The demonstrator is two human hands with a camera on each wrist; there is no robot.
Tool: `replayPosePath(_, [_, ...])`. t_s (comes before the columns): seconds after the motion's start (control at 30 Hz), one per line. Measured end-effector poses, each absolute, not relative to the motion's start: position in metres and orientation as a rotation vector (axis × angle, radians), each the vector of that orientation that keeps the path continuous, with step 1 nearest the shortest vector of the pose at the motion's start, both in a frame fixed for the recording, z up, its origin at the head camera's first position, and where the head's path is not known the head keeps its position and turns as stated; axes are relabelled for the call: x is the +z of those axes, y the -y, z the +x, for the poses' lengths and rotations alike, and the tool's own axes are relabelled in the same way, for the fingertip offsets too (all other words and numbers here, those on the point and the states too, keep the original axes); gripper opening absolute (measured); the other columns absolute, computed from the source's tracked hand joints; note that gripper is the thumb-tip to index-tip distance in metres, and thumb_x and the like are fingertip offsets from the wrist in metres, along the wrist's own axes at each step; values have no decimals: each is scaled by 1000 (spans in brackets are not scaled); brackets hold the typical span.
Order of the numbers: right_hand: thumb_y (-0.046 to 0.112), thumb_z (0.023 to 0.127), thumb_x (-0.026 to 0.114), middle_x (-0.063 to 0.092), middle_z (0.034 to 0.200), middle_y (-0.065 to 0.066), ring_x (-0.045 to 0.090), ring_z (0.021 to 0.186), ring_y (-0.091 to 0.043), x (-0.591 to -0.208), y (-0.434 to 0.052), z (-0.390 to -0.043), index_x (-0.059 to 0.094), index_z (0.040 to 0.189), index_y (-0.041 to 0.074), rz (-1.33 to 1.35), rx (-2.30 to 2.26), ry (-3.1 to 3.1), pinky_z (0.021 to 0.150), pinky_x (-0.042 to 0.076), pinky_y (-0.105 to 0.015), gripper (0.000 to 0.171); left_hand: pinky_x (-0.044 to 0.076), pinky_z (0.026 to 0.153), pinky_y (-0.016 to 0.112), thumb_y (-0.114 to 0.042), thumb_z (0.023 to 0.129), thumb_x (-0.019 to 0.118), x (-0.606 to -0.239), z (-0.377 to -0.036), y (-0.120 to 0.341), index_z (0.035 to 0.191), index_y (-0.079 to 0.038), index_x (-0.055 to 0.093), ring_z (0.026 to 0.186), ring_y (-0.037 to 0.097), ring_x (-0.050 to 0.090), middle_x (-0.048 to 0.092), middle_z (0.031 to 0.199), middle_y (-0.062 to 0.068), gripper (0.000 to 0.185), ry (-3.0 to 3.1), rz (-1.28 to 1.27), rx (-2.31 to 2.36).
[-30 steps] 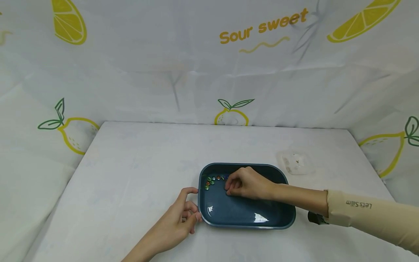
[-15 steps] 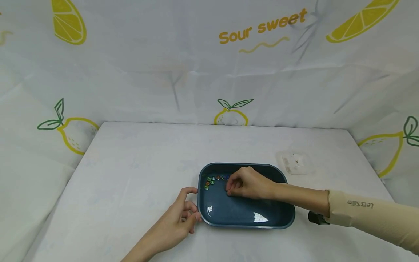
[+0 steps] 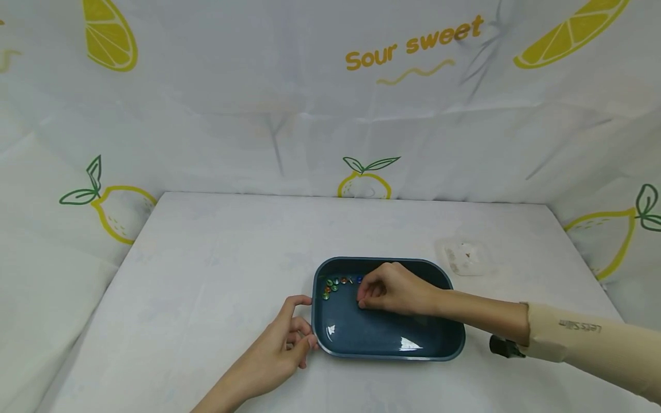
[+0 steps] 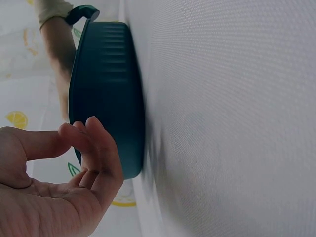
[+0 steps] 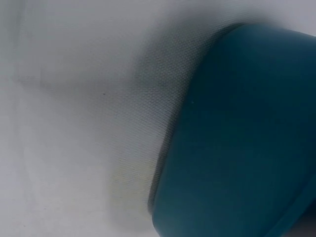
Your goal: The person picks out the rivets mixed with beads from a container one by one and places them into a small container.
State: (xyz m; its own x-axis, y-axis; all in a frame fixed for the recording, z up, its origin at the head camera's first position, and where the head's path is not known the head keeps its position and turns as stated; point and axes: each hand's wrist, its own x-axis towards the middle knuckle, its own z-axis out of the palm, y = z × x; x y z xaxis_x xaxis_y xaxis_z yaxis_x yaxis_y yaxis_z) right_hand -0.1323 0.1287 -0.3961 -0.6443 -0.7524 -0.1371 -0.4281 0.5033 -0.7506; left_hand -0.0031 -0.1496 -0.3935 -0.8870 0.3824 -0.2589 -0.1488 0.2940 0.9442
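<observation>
head view: dark blue tray (image 3: pixel 444 344) near the table's front edge; glass beads (image 3: pixel 330 285) in its far left corner. right hand (image 3: pixel 395 288) inside, fingertips curled beside the beads; what they pinch cannot be told. left hand (image 3: pixel 286 344) braces the rim.
left wrist view: left hand (image 4: pixel 74 163), fingers loosely curled against the tray wall (image 4: pixel 106 94), likely steadying it.
right wrist view: tray exterior (image 5: pixel 242 143) on white cloth (image 5: pixel 74 98); no hand visible.

Small coloured glass beads (image 3: pixel 334 283) cluster in the dark-blue tray's (image 3: pixel 439 348) far-left corner.

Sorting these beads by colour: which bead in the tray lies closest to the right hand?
The blue bead, last in the row and right beside the right hand; the green ones cluster farther left.
</observation>
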Motion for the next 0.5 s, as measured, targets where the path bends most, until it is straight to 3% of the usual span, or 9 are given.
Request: replayPosePath(0.5, [11, 96, 82, 78, 88, 6, 64, 75, 0, -370, -132, -128, 82, 98, 18, -989, -1043, -2329, 71, 60, -21, 7, 58, 69, 26, -1, 106, 54, -393, -3, 149, 159, -6, 29, 71, 11, 65, 68, 102, 12, 59, -2132, 203, 1625])
